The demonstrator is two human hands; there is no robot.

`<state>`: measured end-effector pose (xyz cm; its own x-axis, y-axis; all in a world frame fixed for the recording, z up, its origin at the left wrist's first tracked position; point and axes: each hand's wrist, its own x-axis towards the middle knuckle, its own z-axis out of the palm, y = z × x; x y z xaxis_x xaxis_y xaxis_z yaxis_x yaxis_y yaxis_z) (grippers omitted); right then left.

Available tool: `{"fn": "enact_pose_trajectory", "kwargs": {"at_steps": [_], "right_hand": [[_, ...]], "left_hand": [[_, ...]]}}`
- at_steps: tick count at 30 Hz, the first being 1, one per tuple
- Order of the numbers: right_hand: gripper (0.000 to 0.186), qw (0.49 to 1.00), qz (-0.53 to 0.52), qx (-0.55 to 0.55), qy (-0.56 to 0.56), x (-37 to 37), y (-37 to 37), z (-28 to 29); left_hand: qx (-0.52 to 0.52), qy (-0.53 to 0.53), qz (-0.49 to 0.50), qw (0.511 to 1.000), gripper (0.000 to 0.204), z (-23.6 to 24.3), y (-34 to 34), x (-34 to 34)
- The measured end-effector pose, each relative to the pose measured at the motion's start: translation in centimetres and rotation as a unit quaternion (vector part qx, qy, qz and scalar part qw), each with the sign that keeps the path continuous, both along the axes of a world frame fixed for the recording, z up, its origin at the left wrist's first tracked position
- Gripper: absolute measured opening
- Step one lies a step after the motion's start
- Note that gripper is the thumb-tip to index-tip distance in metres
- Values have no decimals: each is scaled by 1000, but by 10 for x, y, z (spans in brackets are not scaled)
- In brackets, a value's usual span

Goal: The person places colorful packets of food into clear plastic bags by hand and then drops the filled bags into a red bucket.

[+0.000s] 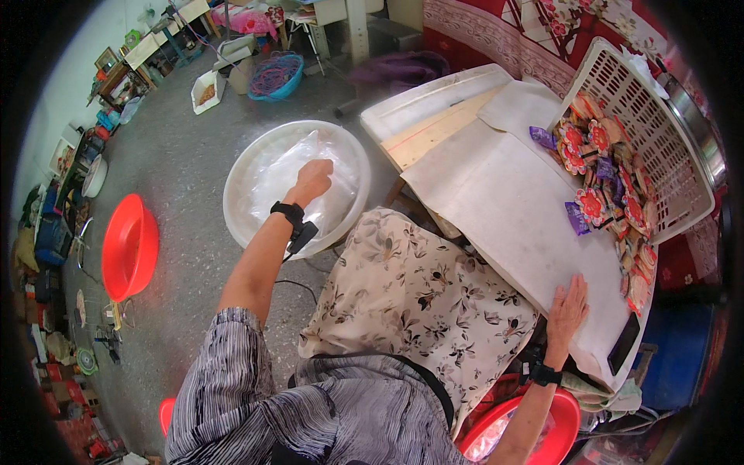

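My left hand [314, 177] is over a round white basin [236, 194] on the left of my lap, fingers closed on clear plastic bags [275, 163] lying in it. My right hand [567, 306] rests with fingers stretched out on the white-covered worktable [527, 209]. Beyond it, small wrapped packets [604, 170], some with red flower shapes, some purple, spill from a tipped white slatted basket [674, 186] along the table's right side.
A red basin [128, 248] stands on the floor at left; another red basin [562, 418] is beside my right leg. A blue basin [275, 93] with tangled cords and a white tray [198, 103] lie farther back. Cluttered shelves [58, 201] line the left wall.
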<state>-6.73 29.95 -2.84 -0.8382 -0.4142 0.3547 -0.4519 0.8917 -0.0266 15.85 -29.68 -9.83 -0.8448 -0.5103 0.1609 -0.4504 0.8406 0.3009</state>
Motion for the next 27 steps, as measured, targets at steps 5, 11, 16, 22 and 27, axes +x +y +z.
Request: {"fn": "enact_pose_trajectory", "kwargs": {"at_steps": [5,11,16,22,27], "right_hand": [[46,1000,-3,-3,-7,3,-2,1],[48,1000,-16,-9,-10,7,-4,2],[50,1000,-18,-12,-15,5,-4,-1],[50,1000,-27,-4,-9,6,-8,1],[49,999,-12,-21,21,10,-14,5]], "left_hand": [[21,75,-40,996,4,24,-2,3],[170,179,-100,964,6,117,60,-26],[145,198,-171,954,4,170,138,-86],[170,228,-321,903,6,168,236,-175],[157,153,-410,885,29,157,290,-210]]}}
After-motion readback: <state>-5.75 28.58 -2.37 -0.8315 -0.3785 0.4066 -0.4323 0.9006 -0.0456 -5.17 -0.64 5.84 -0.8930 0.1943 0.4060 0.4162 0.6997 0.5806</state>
